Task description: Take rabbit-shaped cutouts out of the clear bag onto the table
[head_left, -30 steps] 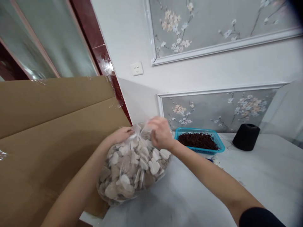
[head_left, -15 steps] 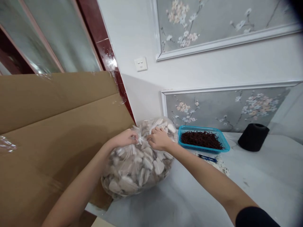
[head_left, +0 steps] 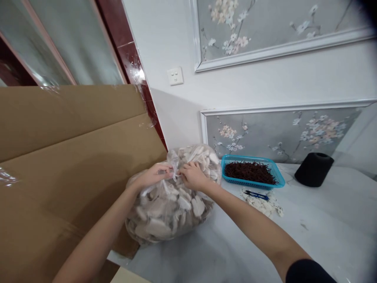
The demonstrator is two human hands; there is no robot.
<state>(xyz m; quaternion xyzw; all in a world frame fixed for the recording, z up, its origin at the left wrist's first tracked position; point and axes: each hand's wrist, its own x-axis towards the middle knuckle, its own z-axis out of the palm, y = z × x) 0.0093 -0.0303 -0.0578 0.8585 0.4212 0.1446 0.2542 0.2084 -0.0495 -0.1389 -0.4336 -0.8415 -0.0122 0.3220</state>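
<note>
A big clear plastic bag [head_left: 167,212] stuffed with several pale, flat wooden pieces lies on the white table [head_left: 324,220] against a cardboard sheet. My left hand [head_left: 154,176] and my right hand [head_left: 193,175] both pinch the knotted neck of the bag [head_left: 176,173] at its top, fingers closed on the plastic from either side.
A large brown cardboard sheet [head_left: 59,165] leans at the left. A blue basket [head_left: 279,181] of dark red strands stands right of the bag. In front of it lie small blue snips [head_left: 255,194] on a heap of pale pieces [head_left: 266,205]. A black spool [head_left: 313,169] stands further right.
My right hand has come down from pulling the bag's neck upward and met my left hand at the knot. The view shifted slightly left and down.
</note>
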